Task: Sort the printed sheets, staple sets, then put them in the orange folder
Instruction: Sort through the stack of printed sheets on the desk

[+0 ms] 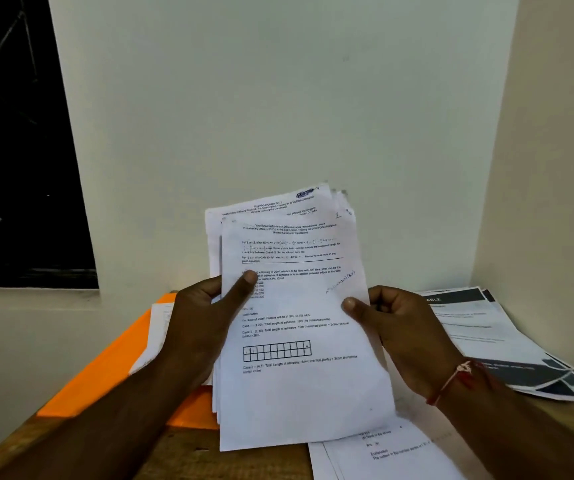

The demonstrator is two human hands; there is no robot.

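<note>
Fingers of left hand and right hand clamp the sheets at mid side edges; light, floppy, likely slippery.

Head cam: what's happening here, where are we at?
A person holds a stack of printed sheets upright over the table, left hand and right hand each pinching a side edge, thumbs on the front page. The orange folder lies at left with a white sheet on it. A pile of dark-banded pages sits at right, loose sheets at the near edge. No stapler in view; it looks like sorting.
</note>
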